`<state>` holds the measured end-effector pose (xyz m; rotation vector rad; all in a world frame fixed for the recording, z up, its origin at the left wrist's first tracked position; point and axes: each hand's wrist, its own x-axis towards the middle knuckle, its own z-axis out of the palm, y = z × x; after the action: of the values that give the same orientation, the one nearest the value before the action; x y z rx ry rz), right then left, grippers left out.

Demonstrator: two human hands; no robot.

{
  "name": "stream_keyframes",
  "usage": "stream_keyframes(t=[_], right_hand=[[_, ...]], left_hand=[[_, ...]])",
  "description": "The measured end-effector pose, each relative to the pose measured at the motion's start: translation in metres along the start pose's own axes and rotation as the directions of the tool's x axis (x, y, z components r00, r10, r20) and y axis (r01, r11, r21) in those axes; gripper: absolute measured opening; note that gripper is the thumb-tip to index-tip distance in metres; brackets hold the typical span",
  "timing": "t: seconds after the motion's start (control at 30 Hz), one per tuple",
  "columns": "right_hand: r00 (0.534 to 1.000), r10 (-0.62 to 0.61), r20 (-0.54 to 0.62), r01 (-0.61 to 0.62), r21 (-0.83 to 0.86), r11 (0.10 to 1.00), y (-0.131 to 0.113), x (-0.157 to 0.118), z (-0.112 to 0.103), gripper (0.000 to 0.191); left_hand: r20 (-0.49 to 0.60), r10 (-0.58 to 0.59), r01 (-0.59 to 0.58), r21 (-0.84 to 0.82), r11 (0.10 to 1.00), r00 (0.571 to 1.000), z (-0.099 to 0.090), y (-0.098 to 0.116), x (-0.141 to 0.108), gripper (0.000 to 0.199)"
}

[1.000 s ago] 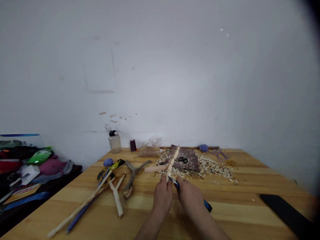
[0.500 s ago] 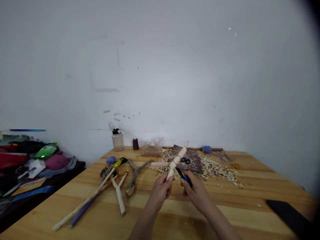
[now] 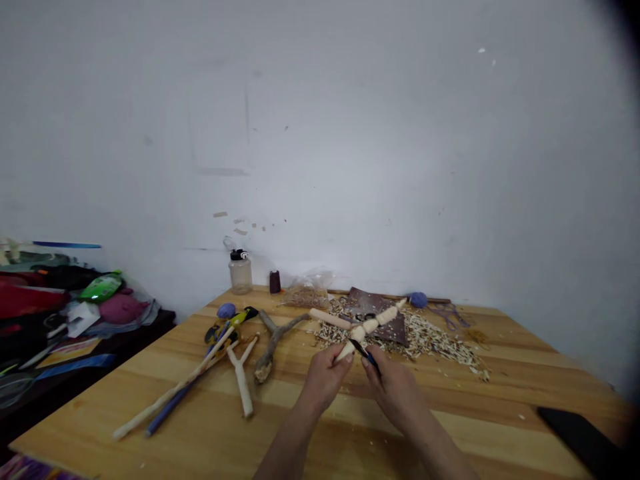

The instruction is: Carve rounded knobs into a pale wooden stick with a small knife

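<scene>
My left hand (image 3: 324, 377) is closed round the lower end of a pale, peeled stick (image 3: 371, 326) with carved notches and a pointed far tip. A side branch of the stick reaches up to the left. In my right hand (image 3: 393, 380) is a knife (image 3: 367, 354) with a blue and black handle, its dark blade against the stick just above my left fingers. Behind the stick, wood shavings (image 3: 440, 343) lie scattered over and around a dark brown sheet (image 3: 357, 300), with scissors (image 3: 365, 317) on it.
Left on the table (image 3: 200, 440) lie a peeled forked stick (image 3: 243, 383), a bark-covered fork (image 3: 271, 350) and long sticks (image 3: 165, 400). A bottle (image 3: 241, 275), thread spool (image 3: 275, 282) and yarn ball (image 3: 418, 300) stand at the back. A black flat object (image 3: 575, 433) lies right.
The carved stick has tilted down to the right, and its side branch now slopes up to the left. The knife blade has moved onto the stick. The whole view has shifted slightly.
</scene>
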<state>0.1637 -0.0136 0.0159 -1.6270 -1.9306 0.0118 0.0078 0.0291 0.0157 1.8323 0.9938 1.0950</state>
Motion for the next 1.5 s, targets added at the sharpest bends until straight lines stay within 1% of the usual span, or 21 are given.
stream_keyframes(t=[0.2,0.37,0.43,0.5,0.53,0.6,0.67,0.73,0.83,0.97,1.1,1.27,1.4,1.47,1.5], right_hand=[[0.997,0.027,0.068,-0.030,0.035,0.999,-0.004,0.000,-0.005,0.031],[0.993,0.051,0.106,-0.054,0.023,0.998,-0.007,0.000,-0.008,0.029],[0.992,0.059,0.116,-0.060,0.005,0.998,-0.007,0.000,-0.009,0.029],[0.989,0.068,0.132,-0.065,-0.022,0.998,-0.007,0.000,-0.009,0.028],[0.988,0.070,0.139,-0.066,-0.034,0.997,-0.007,0.001,-0.009,0.028],[0.985,0.079,0.152,-0.071,-0.056,0.996,-0.009,0.001,-0.009,0.028],[0.983,0.098,0.155,-0.088,-0.074,0.993,-0.011,0.001,-0.008,0.028],[0.980,0.128,0.155,-0.115,-0.096,0.989,-0.013,0.001,-0.006,0.029],[0.976,0.161,0.145,-0.142,-0.134,0.981,-0.017,0.001,-0.003,0.029],[0.965,0.197,0.175,-0.164,-0.188,0.968,-0.018,0.001,0.001,0.032],[0.955,0.223,0.194,-0.176,-0.231,0.957,-0.017,0.001,0.004,0.035],[0.948,0.231,0.219,-0.168,-0.271,0.948,-0.018,0.000,0.006,0.031],[0.952,0.216,0.216,-0.157,-0.263,0.952,-0.018,-0.001,0.005,0.029],[0.955,0.207,0.213,-0.154,-0.240,0.959,-0.017,-0.001,0.005,0.029],[0.956,0.204,0.210,-0.157,-0.220,0.963,-0.016,0.000,0.005,0.030]], left_hand=[[-0.027,-0.012,0.013,0.037,0.999,1.000,0.001,0.001,-0.001,0.032],[-0.043,-0.004,0.005,0.035,0.999,0.999,0.001,-0.001,0.000,0.030],[-0.039,0.002,0.001,0.078,0.997,0.999,0.001,0.000,-0.001,0.030],[-0.032,0.028,-0.021,0.203,0.979,0.999,0.000,0.003,-0.004,0.029],[-0.029,0.045,-0.035,0.295,0.955,0.999,0.000,0.006,-0.005,0.029],[-0.023,0.065,-0.046,0.480,0.876,0.998,-0.001,0.010,-0.007,0.028],[-0.014,0.050,-0.032,0.611,0.791,0.999,-0.001,0.014,-0.009,0.028],[0.001,0.026,-0.019,0.689,0.725,1.000,0.000,0.016,-0.009,0.028],[0.016,0.004,-0.015,0.763,0.646,1.000,0.002,0.015,-0.009,0.029],[0.024,-0.041,0.004,0.814,0.580,0.999,0.005,0.012,-0.008,0.031],[0.041,-0.052,-0.004,0.822,0.569,0.998,0.006,0.010,-0.007,0.031],[0.072,-0.060,-0.030,0.852,0.523,0.996,0.008,0.008,-0.006,0.028],[0.079,-0.042,-0.048,0.869,0.493,0.996,0.011,0.005,-0.005,0.026],[0.067,-0.026,-0.045,0.867,0.496,0.997,0.011,0.004,-0.005,0.024],[0.044,-0.029,-0.024,0.862,0.506,0.999,0.011,0.003,-0.005,0.023]])
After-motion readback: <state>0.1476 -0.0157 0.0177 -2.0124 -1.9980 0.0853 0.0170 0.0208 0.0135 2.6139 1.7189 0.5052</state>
